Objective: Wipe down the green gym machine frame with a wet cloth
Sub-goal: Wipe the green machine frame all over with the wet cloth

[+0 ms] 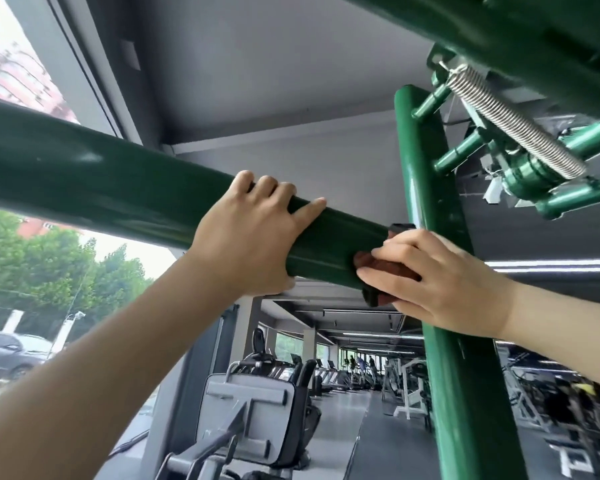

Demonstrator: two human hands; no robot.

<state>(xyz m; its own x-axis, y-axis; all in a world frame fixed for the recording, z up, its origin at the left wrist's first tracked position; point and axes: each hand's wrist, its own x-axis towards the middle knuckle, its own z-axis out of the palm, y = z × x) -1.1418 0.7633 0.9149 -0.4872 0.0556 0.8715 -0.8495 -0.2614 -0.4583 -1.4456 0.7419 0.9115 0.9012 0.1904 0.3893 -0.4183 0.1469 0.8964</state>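
Observation:
A thick dark green crossbar (94,181) of the gym machine frame runs overhead from the left down to a green upright post (458,393). My left hand (253,237) grips the crossbar, fingers curled over its top and thumb under it. Just to its right, my right hand (440,282) holds a reddish-brown cloth (378,268) wrapped around the bar where it meets the post. Most of the cloth is hidden under my fingers.
A steel spring (513,123) and green pins and brackets hang at the upper right beside the post. Another green beam (499,29) crosses the top. Below stand a grey padded machine (253,407) and rows of treadmills. Windows at left show trees and parked cars.

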